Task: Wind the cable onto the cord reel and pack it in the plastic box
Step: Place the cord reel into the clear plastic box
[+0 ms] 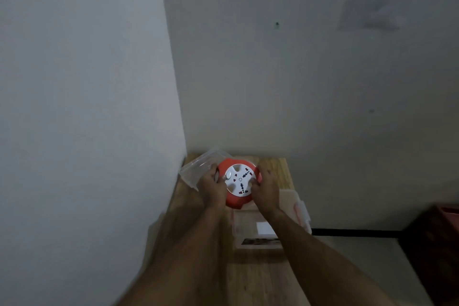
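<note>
A round red cord reel (240, 181) with a white socket face sits between both my hands above a narrow wooden table (258, 278). My left hand (213, 187) grips its left rim. My right hand (266, 191) grips its right rim, fingers curled over the edge. A clear plastic box (200, 166) stands tilted behind my left hand, at the table's far left corner against the wall. No loose cable shows.
A clear plastic lid (299, 208) with a white label lies flat on the table under my right forearm. Walls close in on the left and behind. A dark piece of furniture (437, 243) stands at the right, past the table's edge.
</note>
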